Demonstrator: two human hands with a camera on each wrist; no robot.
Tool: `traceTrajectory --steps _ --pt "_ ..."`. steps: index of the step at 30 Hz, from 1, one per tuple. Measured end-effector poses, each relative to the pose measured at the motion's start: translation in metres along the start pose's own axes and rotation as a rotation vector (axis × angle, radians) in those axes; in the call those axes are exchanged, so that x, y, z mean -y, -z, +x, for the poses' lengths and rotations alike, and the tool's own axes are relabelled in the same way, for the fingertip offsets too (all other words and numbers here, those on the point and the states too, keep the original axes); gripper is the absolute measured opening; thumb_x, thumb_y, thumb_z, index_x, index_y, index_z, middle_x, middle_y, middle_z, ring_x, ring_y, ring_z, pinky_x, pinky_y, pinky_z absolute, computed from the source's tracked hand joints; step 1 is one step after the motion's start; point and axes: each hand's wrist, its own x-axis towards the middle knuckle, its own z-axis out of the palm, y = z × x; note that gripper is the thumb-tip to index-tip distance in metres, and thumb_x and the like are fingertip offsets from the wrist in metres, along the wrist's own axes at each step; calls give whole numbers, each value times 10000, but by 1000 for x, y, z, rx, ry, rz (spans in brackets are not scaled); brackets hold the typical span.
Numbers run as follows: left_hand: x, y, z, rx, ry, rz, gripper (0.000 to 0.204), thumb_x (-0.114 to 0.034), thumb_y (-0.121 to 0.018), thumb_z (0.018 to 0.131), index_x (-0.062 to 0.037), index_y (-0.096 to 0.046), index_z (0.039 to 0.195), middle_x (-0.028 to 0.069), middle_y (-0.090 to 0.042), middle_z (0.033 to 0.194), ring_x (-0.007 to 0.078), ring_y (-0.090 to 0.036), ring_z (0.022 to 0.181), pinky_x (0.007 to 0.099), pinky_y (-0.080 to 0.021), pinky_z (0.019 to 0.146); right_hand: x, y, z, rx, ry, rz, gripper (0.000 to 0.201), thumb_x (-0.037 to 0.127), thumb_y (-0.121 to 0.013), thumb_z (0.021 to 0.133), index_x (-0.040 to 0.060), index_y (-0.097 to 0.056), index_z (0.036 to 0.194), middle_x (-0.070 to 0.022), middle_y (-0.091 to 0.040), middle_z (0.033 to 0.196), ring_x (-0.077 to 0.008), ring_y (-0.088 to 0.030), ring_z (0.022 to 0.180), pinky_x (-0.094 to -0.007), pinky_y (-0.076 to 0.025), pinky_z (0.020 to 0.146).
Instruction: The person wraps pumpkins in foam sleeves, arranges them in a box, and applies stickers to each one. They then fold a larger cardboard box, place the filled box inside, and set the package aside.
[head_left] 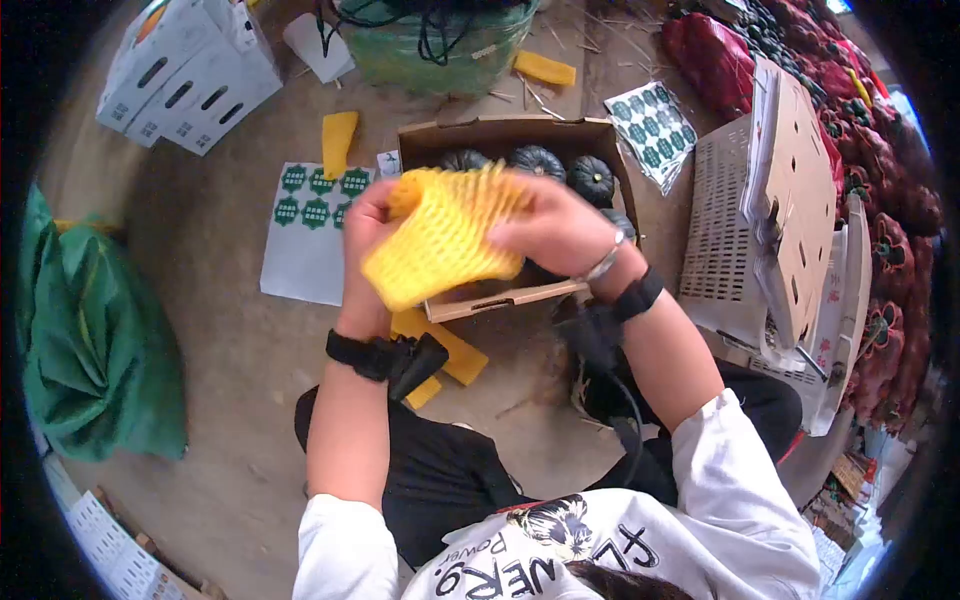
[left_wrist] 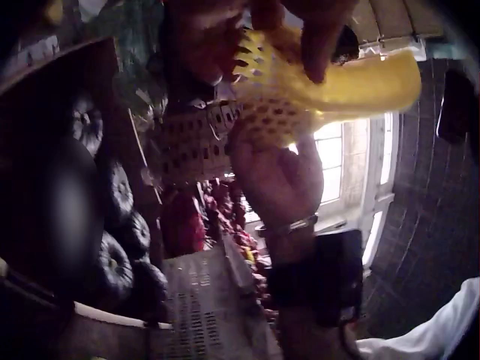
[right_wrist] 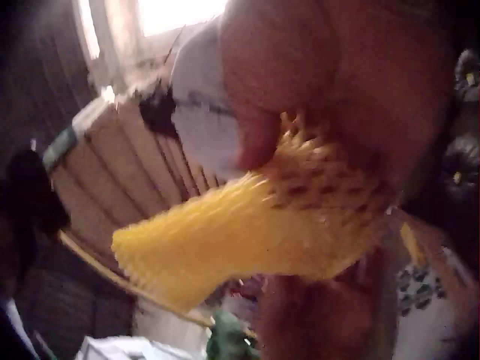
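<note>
Both hands hold a yellow foam net sleeve [head_left: 450, 240] above an open cardboard box [head_left: 470, 308]. My left hand [head_left: 368, 240] grips its left side. My right hand [head_left: 560, 228] pinches the other end, thumb on top of the mesh. In the right wrist view the sleeve [right_wrist: 247, 232] hangs stretched between the fingers, its flat end sticking out. Several dark green ribbed squashes [head_left: 592, 180] lie in the box, partly hidden behind the hands and the sleeve. More squashes [left_wrist: 116, 262] show in the left wrist view.
Left of the box lies a sheet of green labels [head_left: 300, 250]; another label sheet [head_left: 655, 130] is at its right. Flat yellow sleeves [head_left: 460, 358] lie on the floor. A white crate [head_left: 715, 220] stands at the right, a green sack [head_left: 110, 340] at the left, white cartons [head_left: 190, 85] behind.
</note>
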Motion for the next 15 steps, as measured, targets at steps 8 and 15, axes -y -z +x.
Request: traceTrajectory --steps 8,15 --pt "7 -11 -6 26 165 126 305 -53 -613 774 36 -559 1061 129 -639 1007 177 -606 956 295 -463 835 -33 4 7 -229 245 -988 200 54 -637 675 20 -594 867 -150 -582 807 -317 -587 800 -356 -470 687" --pt "14 39 1 -353 -137 776 316 -43 -581 768 56 -533 1064 123 -640 968 184 -618 906 289 -483 787 -119 5 3 -71 -241 -1314 754 397 -799 552 170 -500 1206 -242 -514 1066 -413 -517 1004 -447 -466 870"
